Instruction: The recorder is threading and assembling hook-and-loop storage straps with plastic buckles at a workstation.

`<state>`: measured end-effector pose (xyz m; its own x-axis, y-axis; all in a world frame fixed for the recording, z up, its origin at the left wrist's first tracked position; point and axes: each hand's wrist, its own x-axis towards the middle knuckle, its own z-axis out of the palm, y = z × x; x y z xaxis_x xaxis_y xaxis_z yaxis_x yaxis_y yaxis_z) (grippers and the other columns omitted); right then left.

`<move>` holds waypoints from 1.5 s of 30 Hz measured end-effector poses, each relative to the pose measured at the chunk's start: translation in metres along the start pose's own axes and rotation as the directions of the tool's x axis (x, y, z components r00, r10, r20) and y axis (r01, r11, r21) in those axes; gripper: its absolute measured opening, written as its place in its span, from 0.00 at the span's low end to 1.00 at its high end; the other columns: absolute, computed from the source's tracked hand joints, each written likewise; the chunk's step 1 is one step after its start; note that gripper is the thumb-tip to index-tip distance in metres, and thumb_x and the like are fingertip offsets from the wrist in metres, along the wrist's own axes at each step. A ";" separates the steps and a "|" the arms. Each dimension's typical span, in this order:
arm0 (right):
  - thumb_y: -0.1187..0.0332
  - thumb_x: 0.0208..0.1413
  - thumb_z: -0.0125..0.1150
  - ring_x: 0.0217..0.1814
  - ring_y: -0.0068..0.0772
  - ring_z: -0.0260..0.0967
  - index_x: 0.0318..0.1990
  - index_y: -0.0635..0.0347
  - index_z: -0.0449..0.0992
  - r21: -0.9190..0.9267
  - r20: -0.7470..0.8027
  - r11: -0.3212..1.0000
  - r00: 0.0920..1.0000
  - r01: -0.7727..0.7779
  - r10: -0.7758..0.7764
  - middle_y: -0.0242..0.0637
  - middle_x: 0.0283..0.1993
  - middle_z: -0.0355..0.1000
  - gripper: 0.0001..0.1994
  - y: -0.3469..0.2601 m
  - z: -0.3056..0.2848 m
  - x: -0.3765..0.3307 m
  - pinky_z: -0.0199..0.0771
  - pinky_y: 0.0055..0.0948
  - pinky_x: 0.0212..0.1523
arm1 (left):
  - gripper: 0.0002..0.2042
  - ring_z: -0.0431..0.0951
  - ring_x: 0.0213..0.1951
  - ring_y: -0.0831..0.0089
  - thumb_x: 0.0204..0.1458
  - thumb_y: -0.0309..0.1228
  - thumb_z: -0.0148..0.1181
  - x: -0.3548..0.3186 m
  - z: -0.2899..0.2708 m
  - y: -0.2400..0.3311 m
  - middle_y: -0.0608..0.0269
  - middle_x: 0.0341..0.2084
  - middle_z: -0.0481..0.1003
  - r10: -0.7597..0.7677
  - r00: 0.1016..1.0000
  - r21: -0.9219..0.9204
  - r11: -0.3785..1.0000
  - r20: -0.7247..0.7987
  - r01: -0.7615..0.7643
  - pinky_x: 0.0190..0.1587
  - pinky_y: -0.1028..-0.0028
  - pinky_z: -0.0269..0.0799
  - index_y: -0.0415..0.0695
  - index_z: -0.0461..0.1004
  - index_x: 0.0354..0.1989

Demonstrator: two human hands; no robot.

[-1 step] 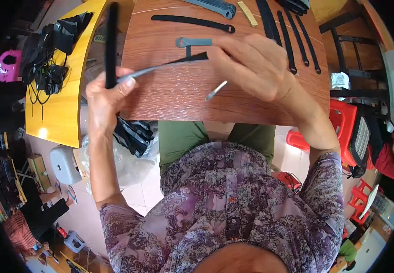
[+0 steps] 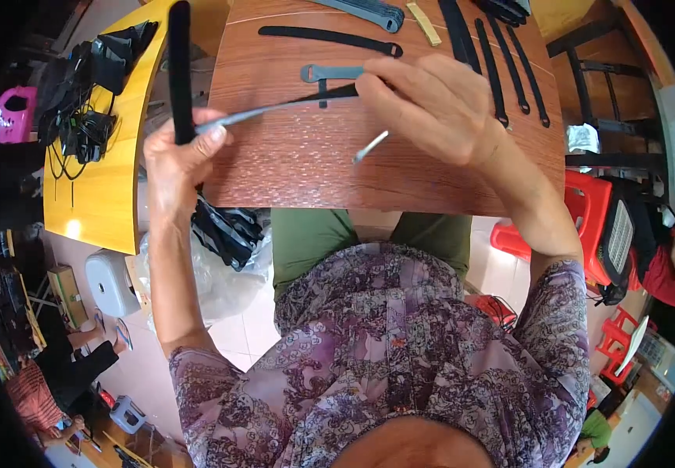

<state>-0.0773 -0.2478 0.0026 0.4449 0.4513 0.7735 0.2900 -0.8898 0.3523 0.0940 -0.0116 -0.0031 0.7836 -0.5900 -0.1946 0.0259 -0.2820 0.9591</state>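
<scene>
Between my two hands runs a thin strap point(image 2: 267, 111), grey on one face and black on the other. My left hand point(image 2: 172, 164) pinches it at the left, where a black length point(image 2: 181, 70) also stands up from the thumb and fingers. My right hand point(image 2: 439, 109) grips the strap's other end, its fingertips partly hidden. Below the right palm sticks out a slim silver metal tip point(image 2: 370, 147); its kind I cannot tell. Just behind the stretched strap lies a grey strap point(image 2: 333, 73) with a slotted round end and a short black piece crossing below it.
On the brown table point(image 2: 291, 171) lie a black strap point(image 2: 330, 36), a stack of grey straps point(image 2: 365, 12), a yellow bar point(image 2: 423, 23) and several black straps point(image 2: 490, 74). A yellow table point(image 2: 107, 187) with black cables stands left. A red chair point(image 2: 583, 226) is at right.
My left hand has shifted slightly left, and the black upright length leans a little more to the left. The right hand is almost where it was.
</scene>
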 end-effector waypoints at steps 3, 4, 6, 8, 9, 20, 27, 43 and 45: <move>0.71 0.33 0.58 0.24 0.24 0.64 0.29 0.59 0.72 -0.030 -0.018 0.999 1.000 0.011 -0.012 0.32 0.29 0.68 0.10 0.014 0.019 -0.015 0.65 0.22 0.21 | 0.11 0.55 0.11 0.87 0.46 0.27 0.62 0.034 0.000 -0.003 0.60 0.22 0.75 0.079 0.990 -0.289 0.957 0.120 -0.041 0.14 0.85 0.47 0.36 0.74 0.37; 0.70 0.34 0.58 0.24 0.24 0.64 0.30 0.58 0.72 -0.044 -0.005 0.999 1.000 0.009 -0.009 0.31 0.31 0.68 0.11 0.016 0.025 -0.019 0.65 0.21 0.21 | 0.11 0.54 0.11 0.86 0.49 0.29 0.60 0.042 0.001 -0.003 0.59 0.22 0.74 0.109 0.982 -0.384 0.922 0.153 -0.043 0.14 0.85 0.47 0.35 0.73 0.38; 0.70 0.35 0.58 0.24 0.23 0.64 0.32 0.57 0.72 -0.040 0.010 0.999 1.000 -0.019 0.020 0.30 0.31 0.66 0.11 0.020 0.031 -0.023 0.65 0.22 0.21 | 0.12 0.54 0.11 0.86 0.53 0.32 0.56 0.062 0.006 -0.003 0.59 0.22 0.74 0.089 0.973 -0.518 0.855 0.214 0.036 0.14 0.84 0.47 0.34 0.72 0.39; 0.68 0.36 0.57 0.24 0.24 0.64 0.32 0.56 0.71 -0.063 0.098 0.998 0.995 -0.017 0.023 0.29 0.28 0.63 0.11 0.025 0.036 -0.026 0.67 0.22 0.22 | 0.12 0.54 0.11 0.87 0.53 0.32 0.56 0.081 0.010 -0.003 0.59 0.23 0.74 0.078 0.965 -0.546 0.834 0.252 0.076 0.14 0.84 0.47 0.35 0.72 0.38; 0.68 0.36 0.57 0.24 0.24 0.64 0.32 0.56 0.71 -0.062 0.101 0.998 0.995 -0.018 0.024 0.29 0.28 0.63 0.11 0.028 0.040 -0.029 0.67 0.22 0.22 | 0.10 0.54 0.11 0.87 0.51 0.30 0.57 0.088 0.012 -0.003 0.60 0.23 0.74 0.067 0.976 -0.493 0.869 0.207 0.045 0.14 0.85 0.47 0.35 0.73 0.37; 0.68 0.42 0.52 0.27 0.29 0.68 0.33 0.57 0.69 0.019 0.375 0.999 0.926 -0.046 0.035 0.32 0.25 0.63 0.08 0.038 0.071 -0.057 0.71 0.27 0.25 | 0.07 0.71 0.21 0.80 0.40 0.22 0.64 0.127 0.032 -0.022 0.67 0.20 0.75 0.230 0.973 0.238 0.946 -0.013 -0.220 0.25 0.80 0.66 0.42 0.78 0.31; 0.69 0.45 0.51 0.27 0.33 0.70 0.33 0.57 0.69 0.069 0.442 0.988 0.892 -0.141 0.096 0.34 0.25 0.64 0.07 0.040 0.062 -0.062 0.71 0.30 0.25 | 0.07 0.74 0.26 0.77 0.40 0.26 0.65 0.143 0.027 -0.040 0.66 0.22 0.77 0.307 0.952 0.380 0.880 0.000 -0.284 0.33 0.76 0.69 0.44 0.79 0.30; 0.78 0.48 0.56 0.34 0.32 0.74 0.40 0.58 0.76 0.090 0.324 0.837 0.811 -0.539 0.487 0.37 0.34 0.75 0.11 0.043 0.030 -0.070 0.75 0.25 0.32 | 0.16 0.74 0.30 0.76 0.39 0.27 0.66 0.127 0.033 -0.026 0.64 0.28 0.76 0.325 0.944 0.470 0.843 -0.053 -0.263 0.36 0.78 0.67 0.38 0.74 0.38; 0.77 0.49 0.57 0.36 0.27 0.74 0.41 0.60 0.77 0.130 0.278 0.778 0.775 -0.615 0.567 0.36 0.36 0.76 0.11 0.045 0.023 -0.071 0.75 0.22 0.34 | 0.17 0.70 0.29 0.80 0.40 0.24 0.67 0.130 0.022 -0.026 0.68 0.27 0.72 0.320 0.943 0.449 0.859 -0.090 -0.248 0.33 0.82 0.64 0.36 0.71 0.40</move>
<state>-0.0759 -0.3186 -0.0485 0.7453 -0.1359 0.6528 0.0615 -0.9608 -0.2702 0.1819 -0.0979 -0.0579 0.8035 -0.5782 0.1416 -0.4506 -0.4353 0.7794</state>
